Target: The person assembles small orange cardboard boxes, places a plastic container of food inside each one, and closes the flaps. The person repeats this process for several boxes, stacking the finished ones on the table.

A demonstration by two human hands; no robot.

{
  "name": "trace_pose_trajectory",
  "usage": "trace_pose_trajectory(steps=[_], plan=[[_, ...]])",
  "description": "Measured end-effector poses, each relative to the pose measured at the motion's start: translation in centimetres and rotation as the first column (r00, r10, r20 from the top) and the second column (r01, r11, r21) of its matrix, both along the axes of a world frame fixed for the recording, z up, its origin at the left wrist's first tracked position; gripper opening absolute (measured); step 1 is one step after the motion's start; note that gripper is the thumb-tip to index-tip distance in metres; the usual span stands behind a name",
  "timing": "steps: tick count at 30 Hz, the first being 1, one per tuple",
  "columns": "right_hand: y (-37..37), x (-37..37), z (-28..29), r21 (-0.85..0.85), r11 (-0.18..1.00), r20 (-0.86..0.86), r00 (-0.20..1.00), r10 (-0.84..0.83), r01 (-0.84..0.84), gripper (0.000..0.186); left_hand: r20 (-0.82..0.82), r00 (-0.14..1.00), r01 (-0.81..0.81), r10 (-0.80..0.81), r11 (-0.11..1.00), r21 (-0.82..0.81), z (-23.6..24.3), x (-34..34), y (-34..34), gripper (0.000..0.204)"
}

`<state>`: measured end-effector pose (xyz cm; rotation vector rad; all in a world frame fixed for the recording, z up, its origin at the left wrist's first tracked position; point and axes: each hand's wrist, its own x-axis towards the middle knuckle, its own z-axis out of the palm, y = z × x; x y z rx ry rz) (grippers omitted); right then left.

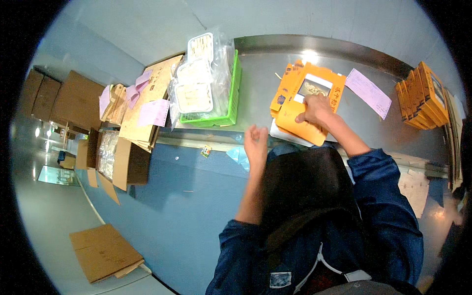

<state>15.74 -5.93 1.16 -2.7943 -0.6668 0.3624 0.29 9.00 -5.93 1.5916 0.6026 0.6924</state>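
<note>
A: Where do we find the right hand?
B: We see the right hand (318, 109) right of centre in the upper half, lying across the orange cartons (310, 132), its thumb and fingers on their top face. We cannot tell whether it grips the card or only presses on it.
A: And the cartons themselves?
B: We have them overlapping in a loose, slanted pile on the metal table (258, 66), upper right of centre. A picture panel shows just above the fingers, and a white edge (290, 136) sticks out beneath the pile.
A: What about the left hand?
B: We find the left hand (255, 145) near the middle of the frame, apart from the pile, raised by the table's near edge. Its fingers are loosely bent, slightly blurred, and we see nothing in them.
A: What stands around them?
B: Left of the pile, we see a green basket (236, 93) carrying white trays (194, 100) and clear plastic. Just right of the pile lies a pink printed sheet (371, 93); near the right rim, more orange packs (423, 103) stand in a row.
A: And further left?
B: There we see an open brown box (136, 164) with clear packs inside, and flattened cardboard (103, 250) at lower left.
</note>
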Motion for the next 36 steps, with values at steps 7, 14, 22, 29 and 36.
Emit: trace_pose_trajectory(steps=[7, 14, 22, 29, 36], plan=[[-6.7, -11.0, 5.6, 0.113, 0.880, 0.225, 0.874, 0.430, -0.462, 0.030, 0.204, 0.734, 0.667, -0.648, 0.628, -0.401, 7.4, -0.1, -1.0, 0.031], [-10.2, -15.0, 3.1, 0.557, 0.830, 0.006, 1.000, 0.022, -0.022, 0.025, 0.213, 0.864, 0.504, -0.457, 0.799, -0.329, 4.7, -3.2, -6.6, 0.024], [-12.9, -6.7, 10.3, 0.480, 0.871, -0.238, 0.971, 0.015, 0.104, 0.027, -0.272, 0.715, 0.689, -0.644, 0.716, 0.113, 12.2, -1.2, -1.4, 0.028], [-16.8, -7.3, 7.5, 0.764, 0.425, -0.530, 0.848, -0.016, 0.485, 0.018, -0.091, 0.863, 0.418, -0.497, 0.802, -0.427, 8.7, -2.7, 0.6, 0.055], [-11.4, -3.5, 12.0, 0.480, 0.853, -0.041, 0.965, 0.257, -0.207, 0.025, 0.061, 0.646, 0.722, -0.761, 0.583, -0.372, 11.3, -2.5, -5.7, 0.047]])
